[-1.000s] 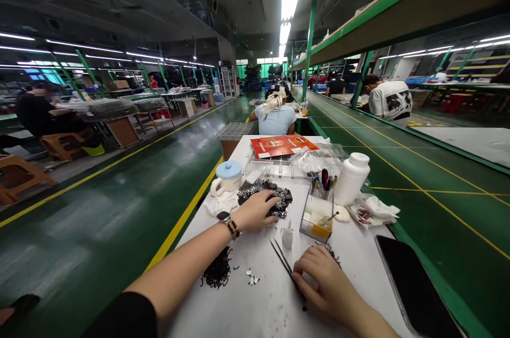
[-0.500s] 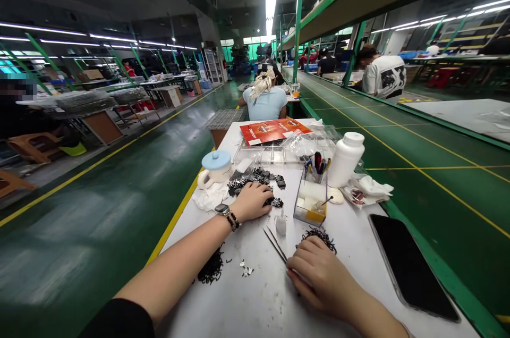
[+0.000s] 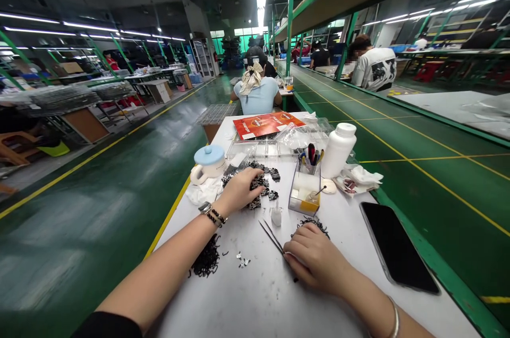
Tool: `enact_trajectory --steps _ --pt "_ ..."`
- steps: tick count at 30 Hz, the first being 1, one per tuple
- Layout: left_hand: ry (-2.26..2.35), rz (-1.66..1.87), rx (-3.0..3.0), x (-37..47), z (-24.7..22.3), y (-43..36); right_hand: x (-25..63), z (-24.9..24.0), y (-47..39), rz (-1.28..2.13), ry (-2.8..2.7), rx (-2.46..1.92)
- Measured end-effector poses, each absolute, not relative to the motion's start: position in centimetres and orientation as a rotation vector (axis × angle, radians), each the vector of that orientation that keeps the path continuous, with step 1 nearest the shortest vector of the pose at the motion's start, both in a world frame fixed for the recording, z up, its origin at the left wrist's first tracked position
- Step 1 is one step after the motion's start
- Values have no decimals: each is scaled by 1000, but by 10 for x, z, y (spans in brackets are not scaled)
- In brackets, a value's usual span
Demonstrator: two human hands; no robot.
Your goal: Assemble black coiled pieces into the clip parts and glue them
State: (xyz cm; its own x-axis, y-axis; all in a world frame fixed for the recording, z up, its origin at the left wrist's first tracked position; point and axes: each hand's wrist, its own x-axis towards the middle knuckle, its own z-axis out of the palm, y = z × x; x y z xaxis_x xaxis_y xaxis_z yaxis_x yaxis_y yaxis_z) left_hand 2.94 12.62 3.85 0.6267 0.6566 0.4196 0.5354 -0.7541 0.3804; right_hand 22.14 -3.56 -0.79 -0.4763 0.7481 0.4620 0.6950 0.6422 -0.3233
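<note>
My left hand [image 3: 240, 188] reaches over a pile of small black and metallic parts [image 3: 263, 185]. Its fingers and thumb are apart with parts visible between them, and I make out nothing gripped. Tweezers [image 3: 273, 237] are held in my right hand [image 3: 313, 254], their tips apart and pointing away from me over the tabletop. Just beyond that hand lies a heap of small black curved pieces [image 3: 319, 226], partly hidden by it. Another heap of black curved pieces [image 3: 206, 259] sits by my left forearm, near a few small silvery parts [image 3: 243, 261].
A small white bottle [image 3: 276, 216] stands mid-table behind the tweezers. Farther back are a lidded cup [image 3: 211, 161], a clear box [image 3: 303, 192] with pliers-like handles behind it, and a large white bottle [image 3: 340, 149]. A phone [image 3: 398, 245] lies right. Ahead sits a person [image 3: 257, 93].
My left hand has shifted on the pile, its thumb and fingers now spread wider. The right hand keeps the tweezers in about the same place. The whole view has shifted slightly.
</note>
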Motion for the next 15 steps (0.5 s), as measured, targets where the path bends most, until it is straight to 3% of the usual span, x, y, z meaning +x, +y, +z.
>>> enact_trajectory --steps 6,15 --pt "969 1125 2296 4 47 70 227 -7 -36 157 -2233 -1145" --pt "618 1024 2162 15 36 6 224 -2 -42 507 -2087 -1142"
